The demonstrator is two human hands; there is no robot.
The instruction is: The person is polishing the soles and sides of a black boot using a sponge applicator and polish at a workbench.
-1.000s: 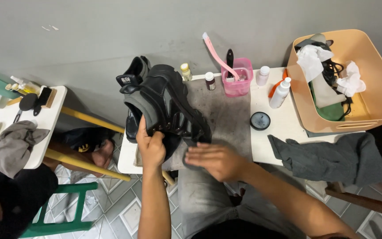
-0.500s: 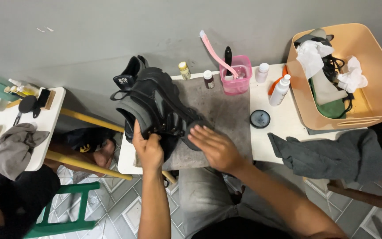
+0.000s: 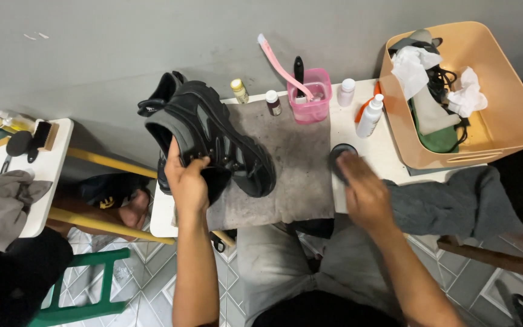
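— Boot (image 3: pixel 216 142), black and chunky: where does it sit against the hands?

— The left hand (image 3: pixel 187 181) holds it above the grey mat (image 3: pixel 292 163) on the white worktop (image 3: pixel 358 142). Its long axis runs from heel at 10 o'clock to toe at 4 o'clock. The left fingers (image 3: pixel 198 162) are closed around the boot's collar, thumb on the near side.

— And the right hand (image 3: pixel 361 188)?

— Well apart from the boot, at its 3 o'clock. It rests over a round black tin (image 3: pixel 338 154), fingers loosely spread and pressed down on it, gripping nothing that shows.

— Arm poses?

— The left forearm rises straight toward 12 o'clock; the right one angles toward 11, wrist flat.
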